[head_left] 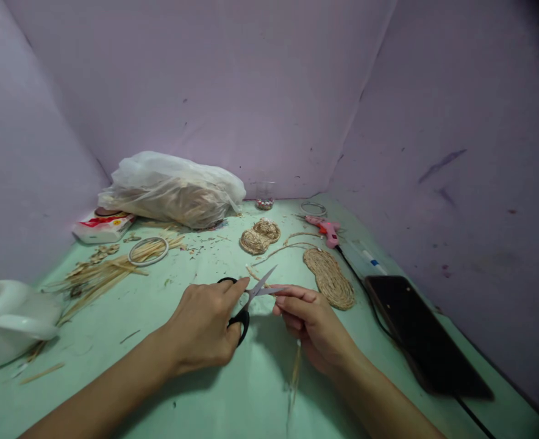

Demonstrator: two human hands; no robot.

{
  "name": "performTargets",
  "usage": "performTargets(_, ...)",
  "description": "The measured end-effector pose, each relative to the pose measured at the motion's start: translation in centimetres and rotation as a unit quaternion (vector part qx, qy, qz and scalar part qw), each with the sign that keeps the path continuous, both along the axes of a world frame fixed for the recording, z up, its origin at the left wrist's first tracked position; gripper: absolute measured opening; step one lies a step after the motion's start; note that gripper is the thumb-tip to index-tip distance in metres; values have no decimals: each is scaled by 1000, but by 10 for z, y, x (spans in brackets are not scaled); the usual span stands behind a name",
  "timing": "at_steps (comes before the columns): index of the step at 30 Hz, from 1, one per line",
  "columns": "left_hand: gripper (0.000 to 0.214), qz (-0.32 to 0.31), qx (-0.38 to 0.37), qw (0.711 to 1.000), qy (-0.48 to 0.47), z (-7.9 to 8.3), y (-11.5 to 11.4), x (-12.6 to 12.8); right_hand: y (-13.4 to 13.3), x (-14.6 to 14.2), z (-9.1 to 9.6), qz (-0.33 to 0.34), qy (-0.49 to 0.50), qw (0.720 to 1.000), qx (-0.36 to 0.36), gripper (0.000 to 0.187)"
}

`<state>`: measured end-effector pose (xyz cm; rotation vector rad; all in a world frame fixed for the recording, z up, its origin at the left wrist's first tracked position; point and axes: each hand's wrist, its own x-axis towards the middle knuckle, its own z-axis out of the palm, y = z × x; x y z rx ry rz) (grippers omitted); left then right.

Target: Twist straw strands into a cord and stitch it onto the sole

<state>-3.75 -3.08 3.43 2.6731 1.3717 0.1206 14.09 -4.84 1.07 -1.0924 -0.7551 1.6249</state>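
My left hand [205,326] is closed round the black handles of a pair of scissors [251,296], whose blades are parted and point up to the right. My right hand [308,326] is closed on a thin straw strand [296,375] that hangs down toward me from under the palm; its fingertips touch the lower scissor blade. Both hands hover just above the pale green table [160,341]. Right of my right hand lies an oval woven straw mat [328,277].
A plastic bag of straw [173,190] lies at the back. Loose straw with a white ring [148,251] lies left, a white teapot [8,320] at far left. A woven coil [260,236], pink glue gun [327,228] and dark phone [416,326] lie right. Purple walls enclose the table.
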Motion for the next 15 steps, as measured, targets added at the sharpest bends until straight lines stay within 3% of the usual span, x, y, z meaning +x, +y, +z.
performTargets(7,61,-6,-6,1000,3,0,-1,1,3,1,0,4,-12,1000,-4,22)
performTargets(15,56,-17,-37,999,-21,2,0,0,1,2,1,12,-44,999,2,11)
